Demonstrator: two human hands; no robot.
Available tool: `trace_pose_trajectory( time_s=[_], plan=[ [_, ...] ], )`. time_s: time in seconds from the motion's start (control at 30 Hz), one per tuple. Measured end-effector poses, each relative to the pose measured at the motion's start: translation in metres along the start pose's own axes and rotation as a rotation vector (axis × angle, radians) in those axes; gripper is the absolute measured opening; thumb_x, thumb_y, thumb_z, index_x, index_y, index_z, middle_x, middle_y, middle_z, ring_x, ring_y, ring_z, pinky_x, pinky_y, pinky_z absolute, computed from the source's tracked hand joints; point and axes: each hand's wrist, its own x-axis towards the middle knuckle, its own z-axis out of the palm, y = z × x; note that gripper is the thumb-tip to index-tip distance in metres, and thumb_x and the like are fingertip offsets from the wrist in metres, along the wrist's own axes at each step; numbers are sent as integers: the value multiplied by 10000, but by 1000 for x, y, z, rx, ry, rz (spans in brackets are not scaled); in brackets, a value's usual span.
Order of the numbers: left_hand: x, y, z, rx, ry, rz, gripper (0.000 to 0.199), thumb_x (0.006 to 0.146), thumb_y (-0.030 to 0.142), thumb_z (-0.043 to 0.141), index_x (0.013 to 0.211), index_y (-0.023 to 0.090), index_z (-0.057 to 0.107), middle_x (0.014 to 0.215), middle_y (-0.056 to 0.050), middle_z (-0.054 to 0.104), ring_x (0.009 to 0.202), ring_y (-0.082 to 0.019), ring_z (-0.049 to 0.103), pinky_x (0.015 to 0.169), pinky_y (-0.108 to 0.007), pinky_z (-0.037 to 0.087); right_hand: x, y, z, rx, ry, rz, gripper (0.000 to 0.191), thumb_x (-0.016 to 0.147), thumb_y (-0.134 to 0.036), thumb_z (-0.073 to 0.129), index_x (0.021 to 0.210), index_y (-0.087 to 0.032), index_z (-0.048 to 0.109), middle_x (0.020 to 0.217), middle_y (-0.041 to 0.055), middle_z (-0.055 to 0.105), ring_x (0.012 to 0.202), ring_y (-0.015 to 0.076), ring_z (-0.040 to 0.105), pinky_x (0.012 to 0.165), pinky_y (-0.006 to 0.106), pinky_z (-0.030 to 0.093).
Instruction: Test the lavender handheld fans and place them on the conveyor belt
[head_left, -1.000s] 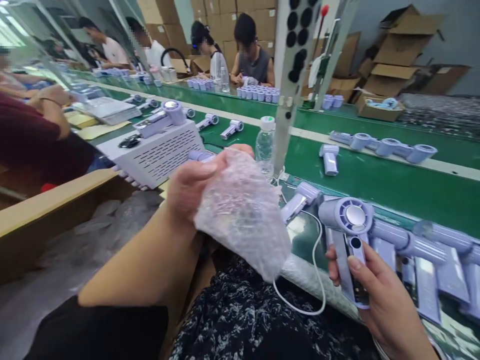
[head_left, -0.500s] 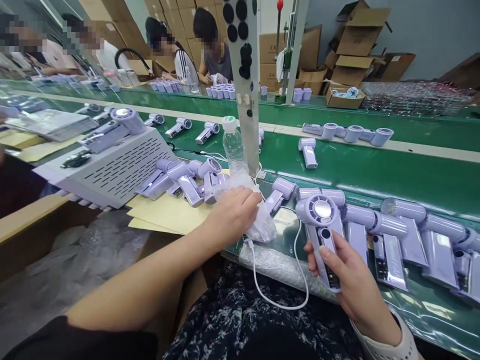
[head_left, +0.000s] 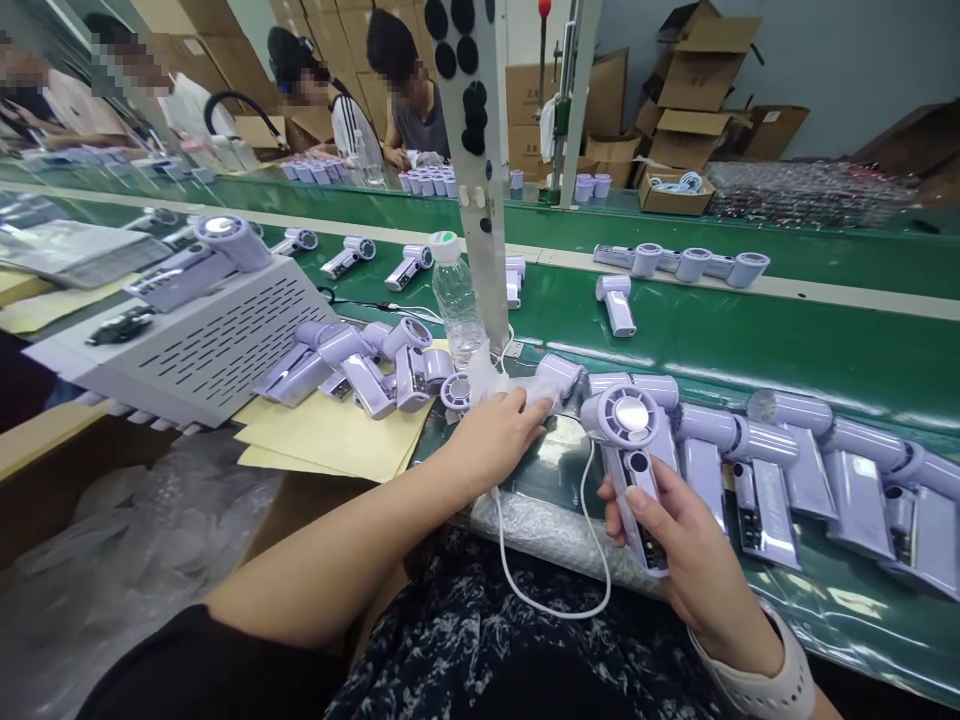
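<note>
My right hand (head_left: 686, 530) is closed around the handle of a lilac handheld fan (head_left: 628, 418), its round head up and a dark strip showing along the handle. My left hand (head_left: 499, 435) rests on a crumpled translucent plastic bag (head_left: 525, 385) at the bench edge; its fingers bend down onto the bag, and whatever is under them is hidden. Beside that hand lies another fan head (head_left: 455, 392). A white cable (head_left: 517, 590) loops from below my left hand toward the held fan. Several lilac fans (head_left: 776, 510) lie in a row at the right.
A clear bottle (head_left: 455, 300) stands by a metal post (head_left: 480, 180). Left are a grey vented box (head_left: 225, 340), piled fans (head_left: 360, 370) and yellow sheets (head_left: 337, 440). More fans lie on the green conveyor (head_left: 750, 340). Several people sit across it. Plastic bags (head_left: 150, 540) fill a carton at lower left.
My left hand has moved right and flattened over the bag, which is now lower and further from me. A fan head has come into sight beside it. My right hand holds the fan much as before.
</note>
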Motion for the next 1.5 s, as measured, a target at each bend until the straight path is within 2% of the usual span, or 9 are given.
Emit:
trace_pose_trajectory(
  time_s=[0.1, 0.27, 0.37, 0.53, 0.83, 1.07, 1.2, 1.3, 1.5],
  plan=[
    [8, -1, -1, -38, 2, -31, 449, 1047, 301, 472, 1483, 199, 497, 1102, -123, 680, 892, -255, 692, 743, -357, 554, -1, 1, -5, 13, 26, -13, 349, 937, -498, 703, 1103, -196, 648, 744, 10, 647, 649, 159, 572, 599, 270, 496],
    [13, -6, 3, -127, 39, 17, 253, 1016, 327, 560, 1034, 130, 717, 1274, -157, 636, 1173, -277, 624, 1017, -398, 513, -2, 2, -9, 34, 19, -4, 367, 946, -502, 697, 1138, -196, 629, 774, 4, 649, 649, 145, 566, 606, 262, 494],
    [14, -7, 6, -177, 57, 0, 248, 1005, 315, 566, 882, 142, 694, 1100, -129, 679, 1098, -270, 620, 1004, -411, 508, -2, 1, -7, 37, -3, 5, 348, 958, -494, 687, 1136, -202, 622, 862, 14, 665, 663, 131, 570, 612, 256, 492],
    [16, -6, 5, -259, 60, -44, 210, 874, 133, 608, 1080, 128, 649, 975, -110, 682, 1021, -295, 601, 907, -426, 511, 3, 4, -2, 31, -53, 27, 464, 910, -497, 738, 1235, -210, 573, 919, 32, 686, 660, 147, 595, 580, 276, 493],
    [23, -17, -7, -647, -26, -63, 204, 930, 227, 514, 884, 202, 711, 927, -64, 750, 921, -252, 674, 860, -377, 503, 7, 10, 6, -10, -39, -38, 505, 873, -435, 769, 1278, -261, 523, 975, 49, 729, 683, 177, 656, 613, 318, 548],
    [23, -34, 9, -956, 93, -217, 382, 988, 283, 368, 1330, 212, 523, 751, 27, 569, 611, -146, 562, 606, -261, 465, 41, 10, 20, -576, -74, -104, 611, 973, -515, 566, 1483, -179, 553, 1290, 158, 711, 1198, 355, 659, 983, 533, 533],
    [14, -37, -5, -921, 165, -260, 423, 953, 221, 444, 1366, 230, 534, 687, 59, 471, 608, -139, 472, 604, -255, 382, 43, 9, 24, -729, -113, -181, 548, 992, -450, 528, 1449, -153, 590, 1423, 165, 655, 1332, 356, 594, 1108, 536, 460],
    [5, -24, -25, -721, 154, -169, 484, 973, 178, 406, 1442, 247, 508, 695, 46, 523, 644, -158, 508, 635, -280, 382, 37, 8, 29, -875, -106, -232, 484, 1001, -393, 514, 1430, -187, 607, 1322, 157, 710, 1220, 354, 663, 1015, 514, 520],
    [-15, 17, -50, 102, 189, 485, 581, 942, 73, 471, 1506, 210, 462, 837, -41, 692, 817, -235, 577, 690, -367, 385, 29, -10, 43, -1003, -54, -291, 305, 923, -340, 618, 1155, -167, 715, 962, 164, 736, 778, 305, 707, 619, 374, 521]
  ],
)
